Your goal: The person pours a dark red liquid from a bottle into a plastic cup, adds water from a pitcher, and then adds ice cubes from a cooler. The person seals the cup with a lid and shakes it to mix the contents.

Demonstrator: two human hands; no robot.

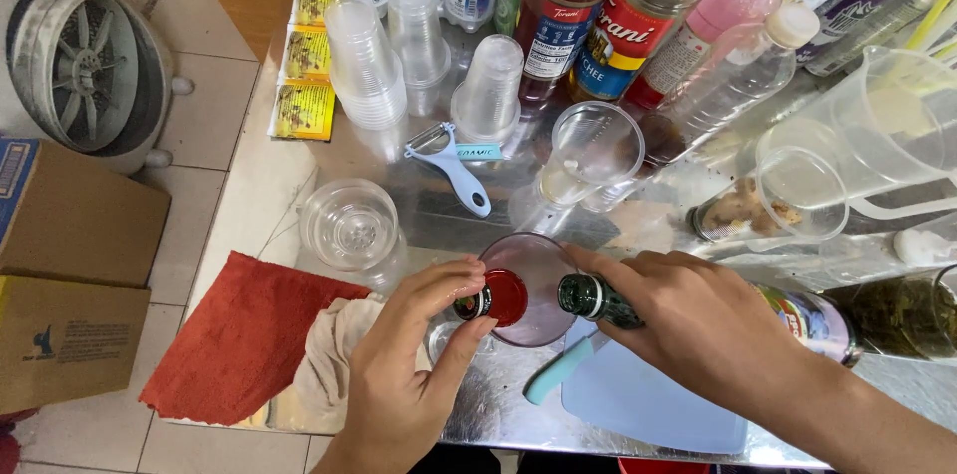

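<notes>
While the left hand [404, 354] pinches the red cap [503, 297] and the right hand [688, 319] clamps the tilted green bottle [598, 301], keep its neck over the clear cup [533, 280] on the worktop [498, 404], short of the syrup bottles [598, 15].

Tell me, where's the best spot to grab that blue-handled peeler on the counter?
Probably the blue handle of the peeler, coming from above. It lies flat on the counter, the handle pointing toward the person with bare metal on both sides. The blade end sits close to the stacked plastic cups, leaving less room there.
</notes>
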